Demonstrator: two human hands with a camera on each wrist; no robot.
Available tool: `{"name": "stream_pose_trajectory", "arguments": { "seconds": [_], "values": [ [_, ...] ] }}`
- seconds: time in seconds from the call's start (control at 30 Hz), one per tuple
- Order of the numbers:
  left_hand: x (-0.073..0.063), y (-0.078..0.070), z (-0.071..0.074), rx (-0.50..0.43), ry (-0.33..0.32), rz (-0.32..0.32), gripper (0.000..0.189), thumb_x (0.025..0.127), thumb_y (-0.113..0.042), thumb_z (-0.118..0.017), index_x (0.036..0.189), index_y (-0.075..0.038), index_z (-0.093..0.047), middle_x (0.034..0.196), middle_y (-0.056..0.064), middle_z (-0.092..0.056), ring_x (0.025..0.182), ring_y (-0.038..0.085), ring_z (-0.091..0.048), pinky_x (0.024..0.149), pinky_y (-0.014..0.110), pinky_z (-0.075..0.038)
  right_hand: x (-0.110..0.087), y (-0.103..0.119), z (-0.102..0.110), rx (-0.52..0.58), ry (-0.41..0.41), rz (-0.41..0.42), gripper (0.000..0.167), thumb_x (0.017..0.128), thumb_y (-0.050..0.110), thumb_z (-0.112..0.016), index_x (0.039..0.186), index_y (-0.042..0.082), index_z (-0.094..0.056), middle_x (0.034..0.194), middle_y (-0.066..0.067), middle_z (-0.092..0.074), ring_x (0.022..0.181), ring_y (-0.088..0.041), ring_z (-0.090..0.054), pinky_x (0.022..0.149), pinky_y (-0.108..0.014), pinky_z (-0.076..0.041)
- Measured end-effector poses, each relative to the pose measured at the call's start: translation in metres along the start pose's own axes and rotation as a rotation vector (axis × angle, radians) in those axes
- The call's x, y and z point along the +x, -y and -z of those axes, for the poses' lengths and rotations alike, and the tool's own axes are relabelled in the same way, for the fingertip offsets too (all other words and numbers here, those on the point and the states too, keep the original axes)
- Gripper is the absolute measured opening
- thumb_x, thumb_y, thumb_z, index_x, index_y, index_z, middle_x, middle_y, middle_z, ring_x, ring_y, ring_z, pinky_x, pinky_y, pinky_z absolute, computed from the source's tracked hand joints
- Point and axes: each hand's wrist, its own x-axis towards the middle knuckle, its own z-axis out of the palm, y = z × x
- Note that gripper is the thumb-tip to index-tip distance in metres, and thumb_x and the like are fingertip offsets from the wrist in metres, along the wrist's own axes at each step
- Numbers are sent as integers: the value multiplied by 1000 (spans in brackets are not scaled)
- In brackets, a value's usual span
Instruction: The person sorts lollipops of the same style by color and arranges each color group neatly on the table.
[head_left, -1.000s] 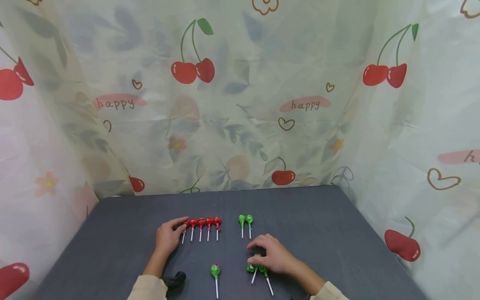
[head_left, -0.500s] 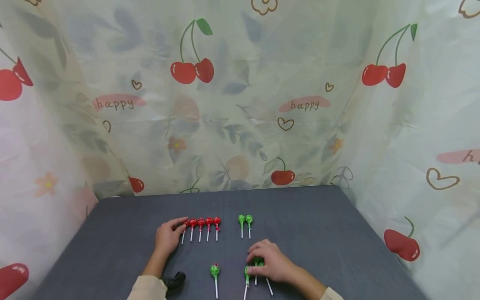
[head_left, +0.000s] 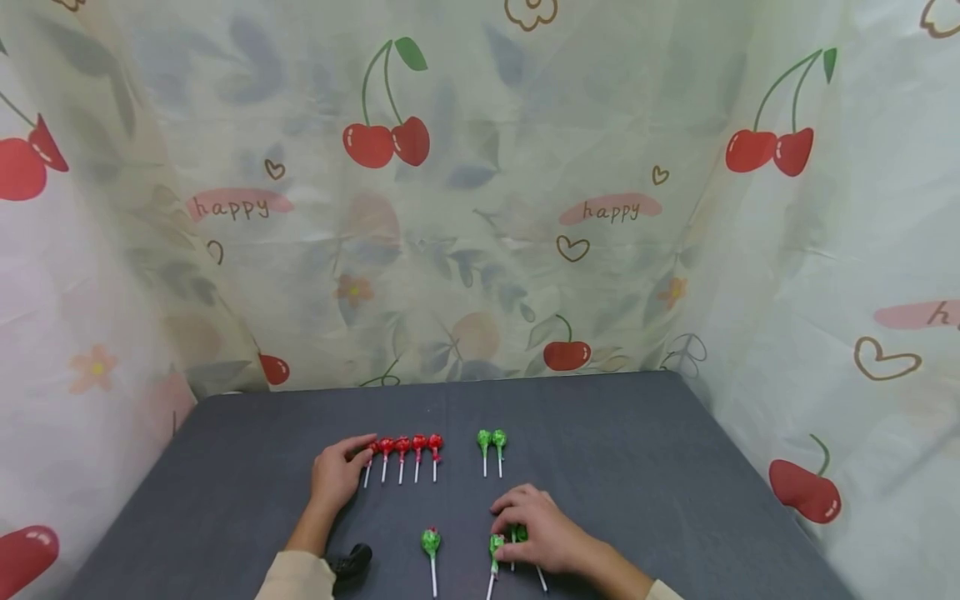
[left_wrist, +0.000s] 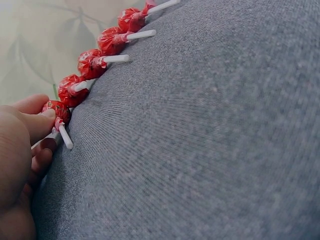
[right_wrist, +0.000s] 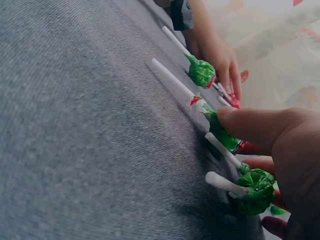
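My left hand (head_left: 336,477) pinches the head of the leftmost red lollipop (left_wrist: 59,109) between thumb and finger. That lollipop ends a row of several red lollipops (head_left: 402,446), sticks toward me. Nearer the front, my right hand (head_left: 542,529) grips a green lollipop (right_wrist: 223,134), thumb on its wrapper and its white stick pointing toward me. Two more green lollipops (right_wrist: 254,192) lie beneath that hand, partly hidden by it in the head view. A single green lollipop (head_left: 431,542) lies between my hands.
Two green lollipops (head_left: 492,439) lie side by side, right of the red row. Everything rests on a dark grey cloth-covered table (head_left: 615,450). A black device (head_left: 351,562) sits at my left wrist. A cherry-print curtain (head_left: 480,208) encloses the back and sides.
My right hand has closed on one green lollipop and turned it so its stick points toward me, slightly left of the other two. The left hand has stayed in place.
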Motion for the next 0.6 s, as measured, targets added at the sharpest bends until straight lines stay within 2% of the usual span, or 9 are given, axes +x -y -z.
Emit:
{"name": "stream_pose_trajectory", "arguments": {
  "seconds": [0.23, 0.37, 0.47, 0.6],
  "values": [
    [0, 1, -1, -4, -9, -5, 27, 92, -14, -68, 119, -16, -72, 118, 13, -67, 104, 31, -60, 88, 51, -44, 3, -3, 3, 78, 36, -40, 17, 83, 34, -75, 95, 21, -72, 113, 4, -65, 108, -13, -50, 91, -42, -35],
    [0, 1, -1, -3, -11, -9, 27, 93, -14, -67, 119, -16, -72, 117, 13, -67, 104, 31, -60, 87, 51, -44, 7, -6, 4, 112, -33, 18, 16, 83, 29, -76, 94, 19, -72, 109, 1, -68, 103, -14, -55, 89, -36, -40],
    [-1, 0, -1, -3, -11, -11, 27, 93, -14, -67, 119, -16, -72, 118, 14, -67, 104, 31, -60, 87, 52, -44, 11, -9, 5, 187, -109, 51, 16, 81, 22, -79, 94, 14, -71, 102, -2, -70, 97, -15, -60, 86, -31, -45],
    [-1, 0, -1, -5, -15, -15, 27, 93, -14, -67, 119, -16, -72, 117, 13, -67, 101, 30, -61, 86, 50, -44, 15, -11, 9, 328, -138, -22, 18, 81, 14, -78, 96, 7, -71, 92, -2, -70, 84, -11, -63, 77, -28, -50]
  ]
}}
